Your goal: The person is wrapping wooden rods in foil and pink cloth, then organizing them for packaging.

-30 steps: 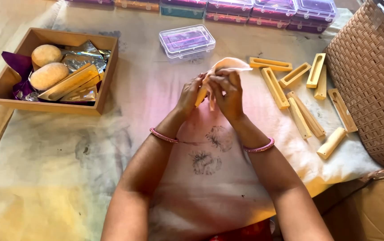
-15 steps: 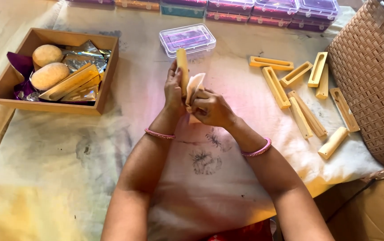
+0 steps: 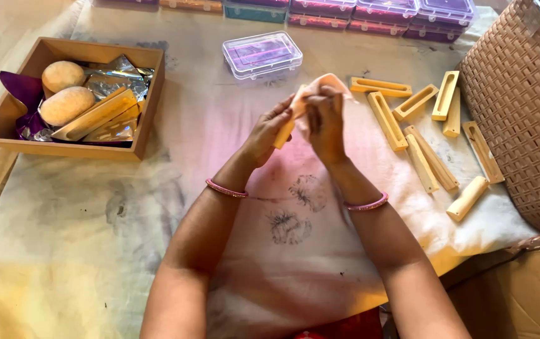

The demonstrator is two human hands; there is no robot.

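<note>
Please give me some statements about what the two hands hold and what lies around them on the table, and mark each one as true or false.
1. Both the left hand and the right hand are raised together over the stained cloth. True.
2. The hands hold a yellow stick-shaped piece and a pale cloth. True.
3. The wooden tray lies at the person's right. False: it lies at the left.
4. The clear plastic box stands inside the tray. False: it sits on the cloth, apart from it.
5. Yellow channel-shaped moulds lie beside the woven basket. True.
</note>
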